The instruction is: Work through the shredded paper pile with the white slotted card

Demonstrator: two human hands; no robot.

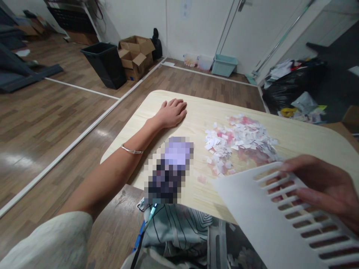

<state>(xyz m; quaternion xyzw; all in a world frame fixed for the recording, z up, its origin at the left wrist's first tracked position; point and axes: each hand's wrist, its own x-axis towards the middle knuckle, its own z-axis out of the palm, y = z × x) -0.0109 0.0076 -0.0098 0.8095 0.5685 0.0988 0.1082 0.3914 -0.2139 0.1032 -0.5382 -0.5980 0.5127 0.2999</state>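
Note:
My left hand (173, 113) lies flat on the pale wooden table (196, 108), palm down and holding nothing. In my right hand (322, 186) is a white slotted plastic piece (260, 209), with a smooth flat side and a row of long slots. My fingers wrap around its slotted part, and it is tilted over the table's near edge. Beyond it lies a loose heap of small white paper scraps (249, 136), with some pink bits among them. A pixelated device that looks like a phone (171, 168) rests between my arms, a cable at its lower end.
Patterned cloth (179, 228) and a grey container (218, 243) are below the table's near edge. A black bin (106, 65) and cardboard boxes (134, 56) stand on the floor at far left. A teal tub (224, 65) is by the wall; black bags (294, 84) lie right.

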